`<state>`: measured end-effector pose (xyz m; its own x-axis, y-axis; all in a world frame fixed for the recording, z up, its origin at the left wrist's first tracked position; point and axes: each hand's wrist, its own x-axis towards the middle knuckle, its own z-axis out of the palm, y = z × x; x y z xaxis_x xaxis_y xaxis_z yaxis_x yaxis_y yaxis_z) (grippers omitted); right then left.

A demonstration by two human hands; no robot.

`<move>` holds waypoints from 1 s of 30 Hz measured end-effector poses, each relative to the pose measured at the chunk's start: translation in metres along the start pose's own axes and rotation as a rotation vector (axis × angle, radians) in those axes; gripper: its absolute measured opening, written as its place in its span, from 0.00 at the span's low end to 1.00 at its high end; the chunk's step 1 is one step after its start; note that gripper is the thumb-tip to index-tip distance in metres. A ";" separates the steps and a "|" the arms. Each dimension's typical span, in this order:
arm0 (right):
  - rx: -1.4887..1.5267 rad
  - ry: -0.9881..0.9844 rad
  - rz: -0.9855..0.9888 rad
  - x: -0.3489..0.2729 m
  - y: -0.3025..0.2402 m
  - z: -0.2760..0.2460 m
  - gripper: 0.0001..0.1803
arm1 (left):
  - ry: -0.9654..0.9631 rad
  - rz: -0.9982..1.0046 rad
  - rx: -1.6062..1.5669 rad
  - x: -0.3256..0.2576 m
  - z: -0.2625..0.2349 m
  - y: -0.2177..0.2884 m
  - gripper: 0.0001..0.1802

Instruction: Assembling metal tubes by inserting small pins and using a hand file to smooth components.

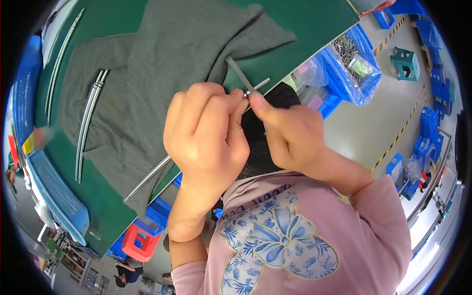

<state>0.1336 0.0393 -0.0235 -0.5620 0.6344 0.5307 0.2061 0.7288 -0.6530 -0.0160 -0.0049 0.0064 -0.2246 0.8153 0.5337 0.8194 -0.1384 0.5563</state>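
your left hand (206, 132) is closed in a fist around a long thin silver metal rod (147, 177). the rod runs from the fingertips near the upper middle of the view down and to the left, across the edge of the dark green worktop (305, 24), and ends over the worktop's lower left part. your right hand (287, 135) sits just beside the left, its thumb and forefinger pinched on the rod's upper end, where a short silver tip (259, 84) sticks out beyond the fingers. a flat narrow grey metal strip (238, 73) angles up and left from the same pinch point; whether it joins the rod there is hidden by the fingers.

both hands are held above the near edge of the worktop, close to your chest. your forearms wear pink sleeves (388, 221), and a blue bow print shows on the pink garment below.

on the worktop lies a large crumpled grey cloth (162, 64). a bundle of curved silver rods (88, 118) rests on the cloth's left part. two more thin curved rods (61, 59) lie on the bare green surface further left.

to the right, beyond the worktop edge, blue plastic bins (344, 73) hold clear bags of small metal parts. a red plastic stool (140, 243) stands on the floor below left, and a teal stool (407, 64) stands on the grey floor at upper right.
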 end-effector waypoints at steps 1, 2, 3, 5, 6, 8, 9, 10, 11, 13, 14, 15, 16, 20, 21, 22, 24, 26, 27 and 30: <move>-0.021 -0.073 0.015 -0.019 0.002 -0.003 0.24 | 0.000 0.003 0.000 0.000 0.000 0.000 0.09; -0.040 -0.089 -0.013 -0.033 0.008 -0.005 0.25 | 0.006 0.007 -0.004 0.000 0.001 -0.001 0.10; -0.060 -0.105 -0.038 -0.046 0.011 -0.009 0.25 | 0.009 0.011 -0.010 -0.002 0.000 -0.001 0.10; -0.024 -0.135 -0.051 -0.061 0.020 -0.021 0.25 | 0.007 0.017 -0.001 -0.004 -0.001 -0.002 0.10; 0.009 -0.165 -0.062 -0.065 0.023 -0.023 0.26 | 0.005 0.022 0.003 -0.004 -0.001 -0.003 0.11; 0.012 -0.070 -0.030 -0.063 0.024 -0.024 0.27 | -0.001 0.025 0.009 -0.003 -0.002 -0.003 0.11; 0.014 0.018 0.002 -0.057 0.023 -0.025 0.28 | -0.004 0.022 0.013 -0.003 -0.004 -0.002 0.11; 0.019 0.042 0.036 -0.048 0.022 -0.027 0.27 | -0.010 0.025 0.019 -0.004 -0.005 -0.002 0.11; 0.053 0.042 0.110 -0.035 0.014 -0.028 0.27 | -0.016 0.015 0.025 -0.004 -0.007 -0.003 0.11; 0.145 0.079 0.251 -0.022 0.010 -0.021 0.25 | -0.026 0.014 0.030 -0.004 -0.006 -0.003 0.11; 0.147 0.088 0.252 -0.015 0.010 -0.018 0.25 | -0.039 -0.005 0.024 -0.003 -0.006 -0.003 0.10; 0.177 0.109 0.259 -0.009 0.010 -0.014 0.23 | -0.052 -0.024 0.018 -0.003 -0.006 -0.002 0.10; 0.207 0.129 0.266 -0.003 0.009 -0.012 0.22 | -0.056 -0.017 0.020 -0.002 -0.006 -0.001 0.10; 0.222 0.146 0.406 0.025 -0.002 -0.002 0.20 | -0.066 -0.057 0.021 -0.003 -0.007 -0.001 0.09; 0.225 0.152 0.408 0.030 -0.003 0.002 0.20 | -0.057 -0.054 0.009 -0.003 -0.007 -0.001 0.09; 0.192 0.172 0.421 0.035 -0.004 0.007 0.18 | -0.060 -0.050 0.010 -0.004 -0.007 -0.001 0.09; 0.047 0.096 0.450 0.038 -0.007 0.006 0.16 | -0.071 -0.073 0.016 -0.004 -0.007 0.000 0.09; -0.049 0.109 0.402 0.040 -0.005 0.003 0.15 | -0.063 -0.052 0.018 -0.003 -0.006 -0.001 0.09; -0.144 0.118 0.354 0.040 -0.003 0.001 0.15 | -0.054 -0.035 0.022 -0.003 -0.006 -0.001 0.09; -0.209 0.244 0.418 0.040 0.010 -0.017 0.14 | -0.038 -0.038 0.025 -0.005 -0.004 0.000 0.09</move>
<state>0.1267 0.0760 0.0003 -0.1998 0.9054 0.3747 0.5423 0.4206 -0.7273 -0.0172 -0.0116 0.0066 -0.2363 0.8403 0.4879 0.8239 -0.0929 0.5591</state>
